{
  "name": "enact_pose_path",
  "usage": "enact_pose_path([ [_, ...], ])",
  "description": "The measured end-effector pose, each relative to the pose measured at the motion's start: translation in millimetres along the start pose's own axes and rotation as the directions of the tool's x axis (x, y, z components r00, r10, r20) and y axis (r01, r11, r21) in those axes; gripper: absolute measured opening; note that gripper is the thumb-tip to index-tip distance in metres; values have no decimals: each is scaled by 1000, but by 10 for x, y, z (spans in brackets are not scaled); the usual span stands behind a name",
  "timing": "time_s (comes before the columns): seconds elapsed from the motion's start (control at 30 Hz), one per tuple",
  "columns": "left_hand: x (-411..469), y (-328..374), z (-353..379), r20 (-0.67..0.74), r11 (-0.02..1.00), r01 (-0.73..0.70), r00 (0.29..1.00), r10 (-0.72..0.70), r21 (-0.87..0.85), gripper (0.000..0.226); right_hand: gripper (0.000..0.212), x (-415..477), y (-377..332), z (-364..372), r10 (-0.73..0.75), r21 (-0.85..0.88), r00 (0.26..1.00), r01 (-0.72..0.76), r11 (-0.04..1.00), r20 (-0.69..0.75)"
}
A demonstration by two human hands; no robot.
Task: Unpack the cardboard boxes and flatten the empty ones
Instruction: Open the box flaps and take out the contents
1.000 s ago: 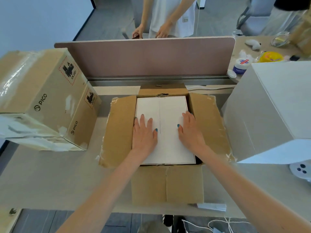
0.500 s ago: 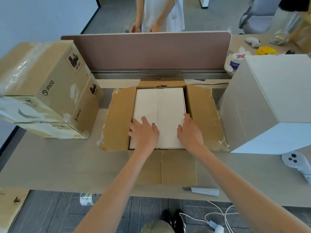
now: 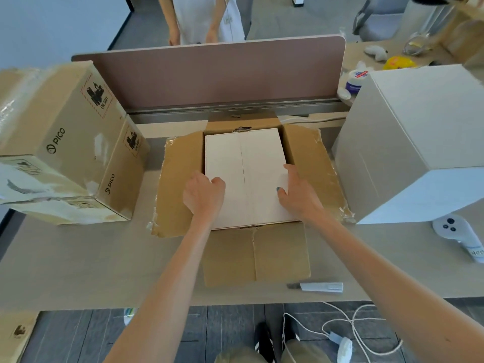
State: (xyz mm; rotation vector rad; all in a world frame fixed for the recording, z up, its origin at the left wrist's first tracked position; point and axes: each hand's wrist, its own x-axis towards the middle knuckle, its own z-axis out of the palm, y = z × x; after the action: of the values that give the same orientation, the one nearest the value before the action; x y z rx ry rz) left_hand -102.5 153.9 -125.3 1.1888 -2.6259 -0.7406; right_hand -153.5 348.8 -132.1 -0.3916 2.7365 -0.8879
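I see the open cardboard box (image 3: 180,184) sitting mid-worktop (image 3: 78,258), flaps splayed out, with the white inner box (image 3: 246,158) snug inside it. The left hand (image 3: 204,195) curls its fingers over that box's left edge. The right hand (image 3: 298,197) lies flat, fingers straight along the right edge, thumb on top.

open brown carton (image 3: 180,184) (flaps splayed) holds snug white box (image 3: 248,163).
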Motion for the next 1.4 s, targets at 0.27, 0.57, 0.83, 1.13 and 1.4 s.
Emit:
enact_pose_path([
  [0.27, 9, 104, -1, 261, 785, -325, 941, 215, 528, 33, 48, -97, -147, 88, 160, -184, 987, -159, 970, -9],
  [0.57, -119, -58, 34, 426, 886, -309, 893, 145, 346, 72, 44, -63, -166, 33, 269, -159, 960, -254, 954, 77],
  [0.83, -292, -327, 127, 387, 979, -148, 902, 193, -143, 81, 93, -23, -191, 153, 312, -20, 939, -312, 950, 144],
  [1.13, -347, -319, 38, 249, 953, -128, 948, 199, -275, 66, 67, -72, -106, 14, 207, 310, 978, -208, 928, 36],
  [1.4, -384, -104, -369, 164, 928, -179, 956, 242, -326, 59, 71, -256, -309, -371, 82, 434, 984, -6, 901, -157],
])
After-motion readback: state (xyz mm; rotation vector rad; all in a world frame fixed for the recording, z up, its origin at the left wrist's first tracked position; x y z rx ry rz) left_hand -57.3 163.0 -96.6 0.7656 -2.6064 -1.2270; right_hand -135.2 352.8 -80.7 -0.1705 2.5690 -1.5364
